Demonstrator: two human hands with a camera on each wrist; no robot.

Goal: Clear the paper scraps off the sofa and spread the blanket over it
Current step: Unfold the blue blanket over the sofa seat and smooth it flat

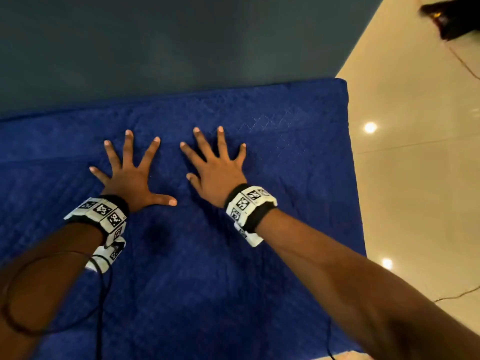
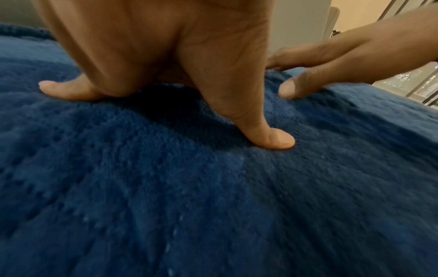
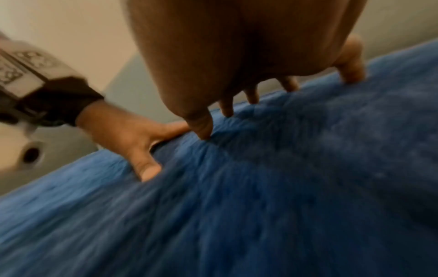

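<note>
1. Blue blanket [image 1: 197, 268] already lies spread flat across the sofa [image 1: 155, 48], and I see no paper scraps on it.
2. Left hand [image 1: 130, 178], fingers splayed wide apart, presses flat on the blanket and grips nothing.
3. Right hand [image 1: 218, 175] just beside it does the same.
4. I judge only smoothing is left; no containers are in view.

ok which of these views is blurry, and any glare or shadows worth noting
Right wrist view: heavy motion blur streaks the blanket. Left wrist view: mostly sharp, dark shadow under the left hand. Head view: round light glare on the floor; right hand casts soft shadows.
</note>
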